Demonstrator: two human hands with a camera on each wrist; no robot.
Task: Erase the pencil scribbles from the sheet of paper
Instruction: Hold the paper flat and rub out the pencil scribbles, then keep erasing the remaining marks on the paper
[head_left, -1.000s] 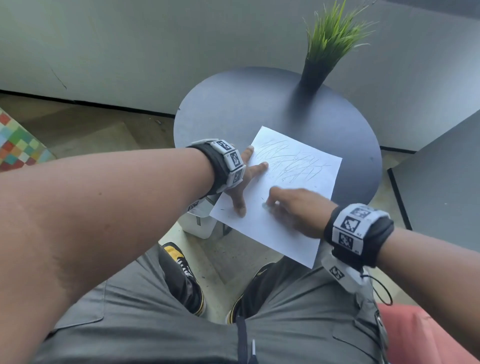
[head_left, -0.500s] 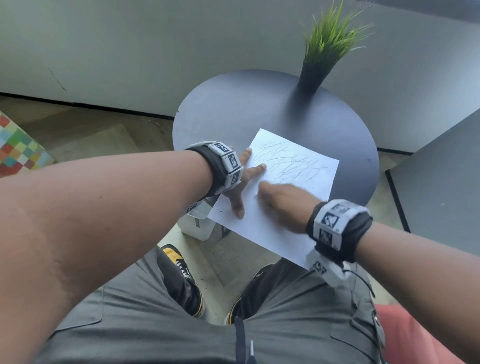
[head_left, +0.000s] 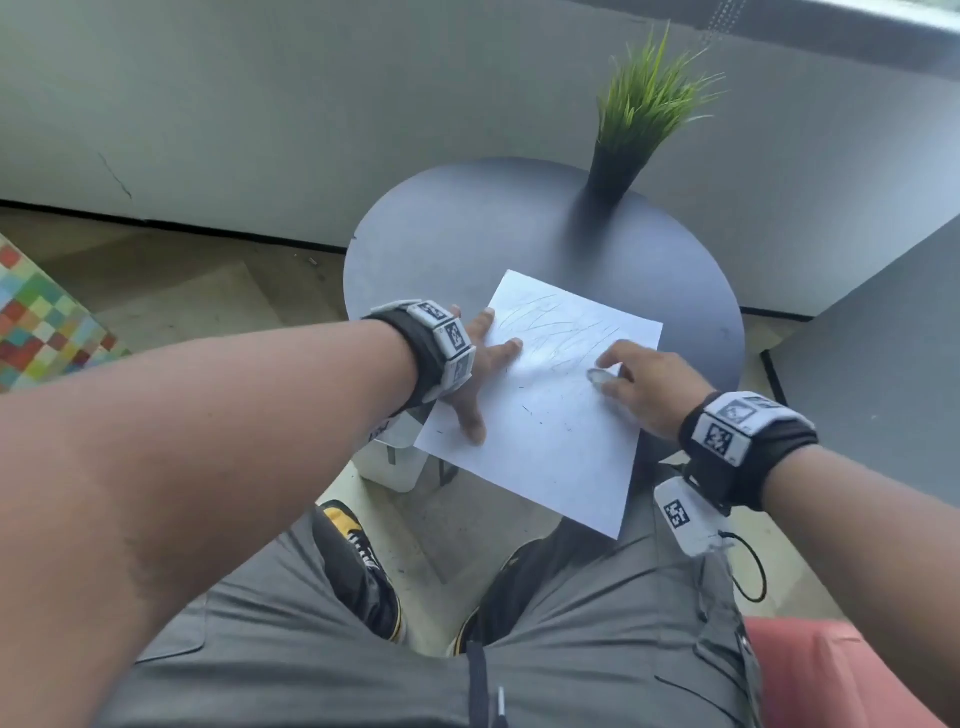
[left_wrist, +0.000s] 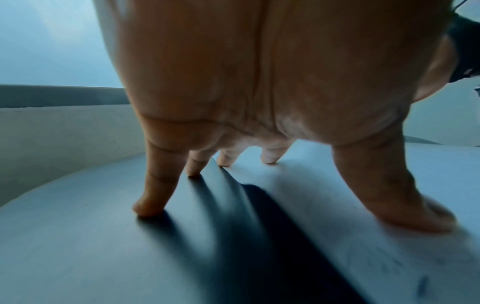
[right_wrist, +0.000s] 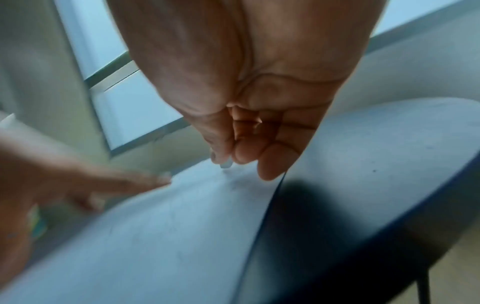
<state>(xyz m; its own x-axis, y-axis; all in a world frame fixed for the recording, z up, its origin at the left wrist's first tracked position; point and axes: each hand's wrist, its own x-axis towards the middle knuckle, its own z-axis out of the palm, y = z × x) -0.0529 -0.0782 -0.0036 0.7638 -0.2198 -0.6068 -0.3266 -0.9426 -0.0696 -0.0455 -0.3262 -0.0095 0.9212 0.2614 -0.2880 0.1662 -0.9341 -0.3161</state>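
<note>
A white sheet of paper (head_left: 550, 415) lies on the round dark table (head_left: 441, 239), its near corner hanging over the table edge. Faint pencil scribbles (head_left: 550, 327) cover its far half; small dark crumbs dot the middle. My left hand (head_left: 480, 374) lies spread with straight fingers (left_wrist: 149, 207) pressing the paper's left edge and the table. My right hand (head_left: 639, 384) is at the paper's right side and pinches a small pale eraser (head_left: 596, 376) against the sheet; in the right wrist view the eraser (right_wrist: 225, 164) shows as a tip between thumb and fingers.
A potted green grass plant (head_left: 631, 130) stands at the table's far side. A white box (head_left: 389, 462) sits on the floor under the table's near left edge. A dark panel (head_left: 872, 374) is to the right, a pale wall behind.
My right hand with the eraser swept left across the sheet, then back right to the paper's right side. The left hand stayed pressed on the left edge.
</note>
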